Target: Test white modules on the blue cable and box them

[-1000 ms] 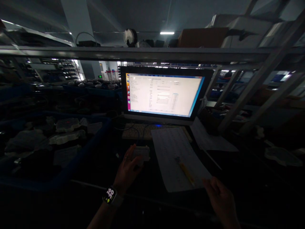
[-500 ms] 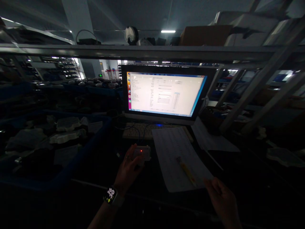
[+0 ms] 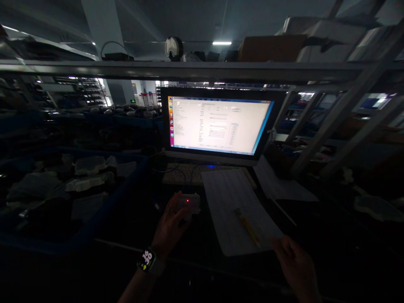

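My left hand (image 3: 170, 227), with a smartwatch on the wrist, grips a small white device (image 3: 188, 202) on the dark bench; a red light glows on its top. My right hand (image 3: 295, 265) rests near the lower right corner of a printed paper sheet (image 3: 235, 202), its fingers loosely curled; whether they pinch the paper is too dark to tell. A yellow pen (image 3: 248, 227) lies on the sheet. A lit monitor (image 3: 219, 126) stands behind, with a keyboard (image 3: 184, 173) below it.
A blue bin (image 3: 104, 210) with several pale bagged parts sits at left. A second paper (image 3: 280, 183) lies right of the monitor. A metal shelf rail (image 3: 202, 69) runs overhead, with slanted frame bars (image 3: 341, 109) at right. The scene is very dark.
A red light has come on on the small device under my left hand. Both hands have stayed almost in place.
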`<control>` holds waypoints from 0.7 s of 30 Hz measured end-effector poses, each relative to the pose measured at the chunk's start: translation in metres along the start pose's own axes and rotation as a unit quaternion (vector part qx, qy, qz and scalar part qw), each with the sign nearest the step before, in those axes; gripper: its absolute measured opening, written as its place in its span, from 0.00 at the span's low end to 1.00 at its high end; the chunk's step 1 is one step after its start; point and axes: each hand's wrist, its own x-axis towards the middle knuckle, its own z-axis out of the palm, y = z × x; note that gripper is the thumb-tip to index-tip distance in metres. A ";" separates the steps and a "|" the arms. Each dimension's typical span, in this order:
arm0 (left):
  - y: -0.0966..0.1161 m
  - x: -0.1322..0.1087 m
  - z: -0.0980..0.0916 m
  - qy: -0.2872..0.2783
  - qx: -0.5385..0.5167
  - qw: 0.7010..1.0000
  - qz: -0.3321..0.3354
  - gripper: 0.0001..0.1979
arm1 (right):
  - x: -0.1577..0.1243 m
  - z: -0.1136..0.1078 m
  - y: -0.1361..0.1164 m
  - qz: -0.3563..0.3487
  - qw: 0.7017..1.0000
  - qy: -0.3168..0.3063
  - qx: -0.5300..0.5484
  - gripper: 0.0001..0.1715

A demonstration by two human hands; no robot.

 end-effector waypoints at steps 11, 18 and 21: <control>0.000 0.000 -0.001 0.000 -0.010 1.000 0.005 0.18 | 0.000 0.001 0.004 -0.011 1.000 0.010 0.001 0.24; -0.001 0.000 -0.001 -0.001 -0.009 1.000 0.002 0.17 | 0.000 0.000 0.001 -0.008 1.000 0.009 0.000 0.24; 0.000 0.001 -0.002 -0.003 -0.012 1.000 0.001 0.18 | 0.000 -0.001 -0.001 -0.008 1.000 0.010 0.003 0.24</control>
